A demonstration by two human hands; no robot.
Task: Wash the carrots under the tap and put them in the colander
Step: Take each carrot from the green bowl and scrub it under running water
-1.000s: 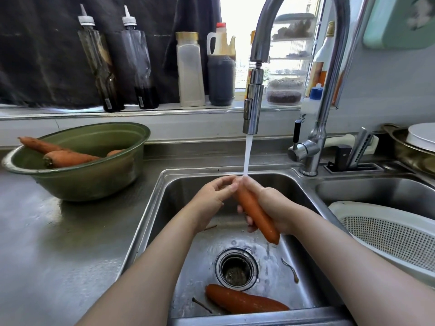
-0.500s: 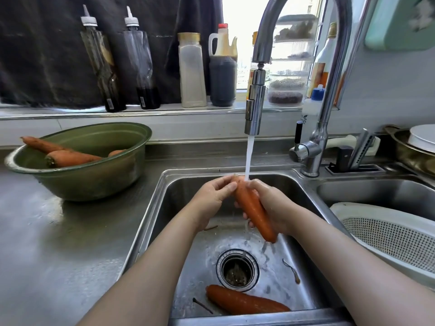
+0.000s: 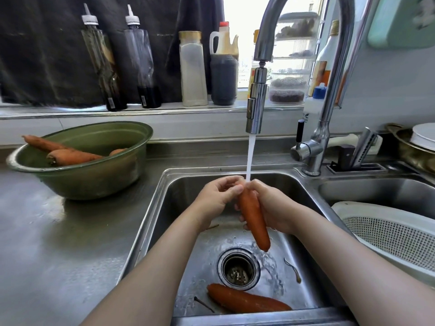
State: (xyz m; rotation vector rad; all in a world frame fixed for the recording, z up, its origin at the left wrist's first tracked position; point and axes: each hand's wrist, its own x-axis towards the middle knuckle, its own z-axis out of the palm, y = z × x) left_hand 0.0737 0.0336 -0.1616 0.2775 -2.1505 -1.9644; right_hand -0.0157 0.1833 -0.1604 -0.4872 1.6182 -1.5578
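Green bowl on table: three carrots. Sink: one carrot lying by drain. Colander right. Both hands' fingers grasp held carrot under tap stream, near-upright, tip down.

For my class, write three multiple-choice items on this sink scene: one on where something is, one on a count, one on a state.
1. Where is the white colander?
A. In the right-hand basin
B. On the windowsill
C. Inside the green bowl

2. How many carrots lie on the floor of the left basin?
A. None
B. One
C. Three

3. What is the tap doing?
A. It is off
B. It is dripping
C. It is running in a steady stream

Key: 1 A, it sits in the basin right of the tap. 2 B, a single carrot lies near the drain. 3 C, water falls onto the held carrot.
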